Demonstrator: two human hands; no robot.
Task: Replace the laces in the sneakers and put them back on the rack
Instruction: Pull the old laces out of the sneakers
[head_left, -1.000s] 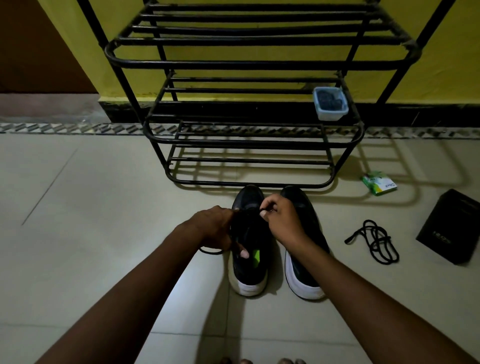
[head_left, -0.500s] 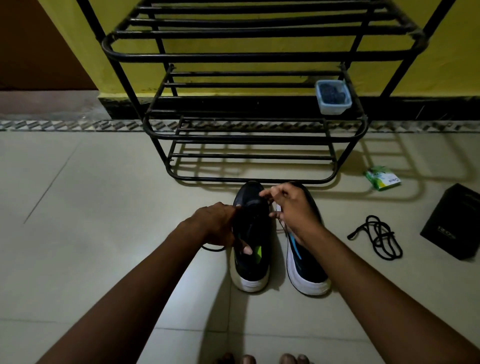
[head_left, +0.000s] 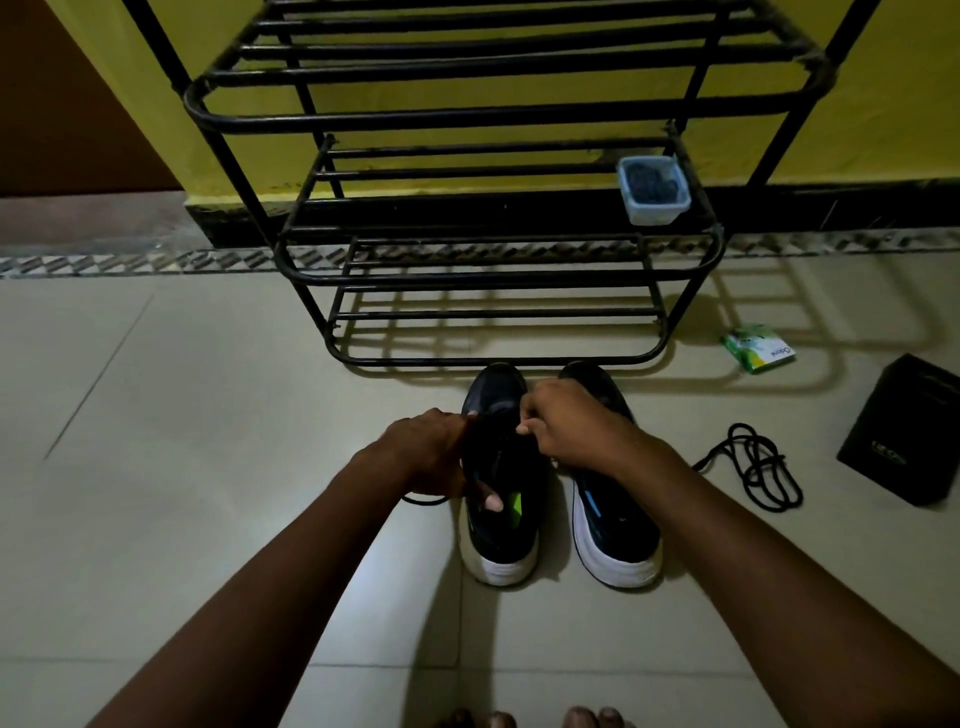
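Looking down through the head camera, I saw two dark sneakers with white soles standing side by side on the tiled floor (head_left: 208, 415). Their toes pointed at a black metal shoe rack (head_left: 493, 359) just beyond them, so neither shoe was back on it yet.

The left sneaker (head_left: 501, 545) was the one being laced. The left hand (head_left: 431, 452) gripped its outer side with the thumb (head_left: 492, 501) hooked into the opening, which I judged was to steady the shoe and spread the upper. A short loop of black lace (head_left: 423, 500) showed on the floor just beneath that hand.

The right hand (head_left: 571, 426) reached across from above the right sneaker (head_left: 618, 535). Its fingers (head_left: 524, 428) were curled tight and pinched together over the eyelets near the toe. I took them to be pinching the black lace to feed it through, though there the strand was lost against the dark upper.

A second lace (head_left: 753, 467) lay coiled on the floor between the right sneaker and a black box (head_left: 904, 431), within easy reach; whether it was old or new I could not tell. A small clear tub (head_left: 653, 189) sat at the right end of the rack's middle shelf, and a green packet (head_left: 758, 348) lay on the floor near the rack.
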